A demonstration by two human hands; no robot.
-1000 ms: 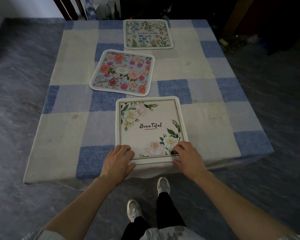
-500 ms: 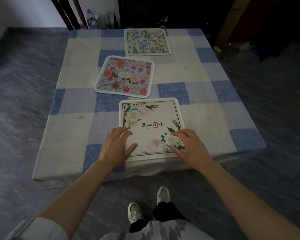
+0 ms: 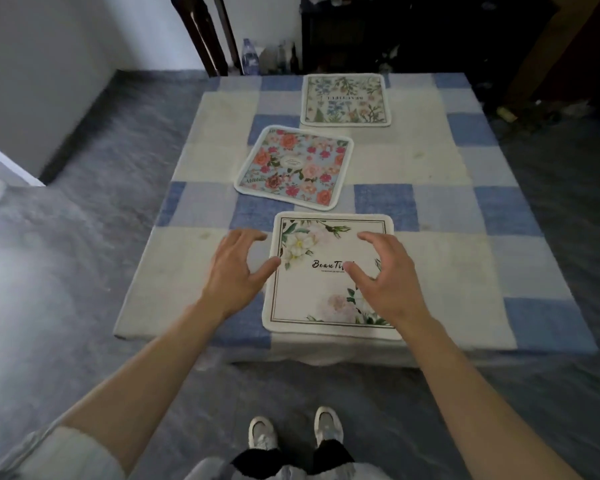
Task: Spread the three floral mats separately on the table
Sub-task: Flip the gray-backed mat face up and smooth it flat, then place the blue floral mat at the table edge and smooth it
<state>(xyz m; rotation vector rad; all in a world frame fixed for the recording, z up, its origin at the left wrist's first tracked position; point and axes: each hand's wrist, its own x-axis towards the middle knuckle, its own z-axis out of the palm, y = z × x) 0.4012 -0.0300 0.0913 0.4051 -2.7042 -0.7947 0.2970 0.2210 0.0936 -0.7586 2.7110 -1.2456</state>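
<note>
Three mats lie apart on the table (image 3: 465,188); job looks done. Left hand (image 3: 234,268) and right hand (image 3: 387,275) hover open, empty, over the near mat (image 3: 326,289).

Bare forearms; left hand (image 3: 234,268) and right hand (image 3: 388,278) ungloved. Pale rolled sleeve (image 3: 66,452) at left elbow. Black trousers (image 3: 257,462). White sneakers (image 3: 262,433).

Three mats (image 3: 329,292) (image 3: 297,167) (image 3: 346,100) on table (image 3: 447,209), near-to-far row.

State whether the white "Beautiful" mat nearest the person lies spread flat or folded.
Spread flat: the white "Beautiful" mat shows its full printed border, all visible corners lying on the checked tablecloth, with no fold visible.
</note>
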